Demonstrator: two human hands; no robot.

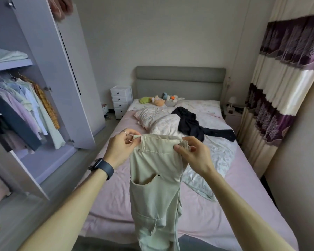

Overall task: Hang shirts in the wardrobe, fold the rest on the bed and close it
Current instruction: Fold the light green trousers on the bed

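Observation:
I hold a pair of beige trousers (156, 182) up by the waistband over the foot of the bed (116, 196). My left hand (121, 147) pinches the left end of the waistband. My right hand (192, 154) pinches the right end. The legs hang straight down out of the frame. A dark garment (190, 124) lies crumpled further up the bed. The wardrobe (43, 69) stands on the left with its doors open, and several shirts (31, 105) hang on its rail.
A floral duvet (170, 124) and pillow are bunched in the middle of the bed, with soft toys (161, 100) at the grey headboard. A white drawer unit (121, 101) stands beside the bed. Curtains (286, 78) hang on the right.

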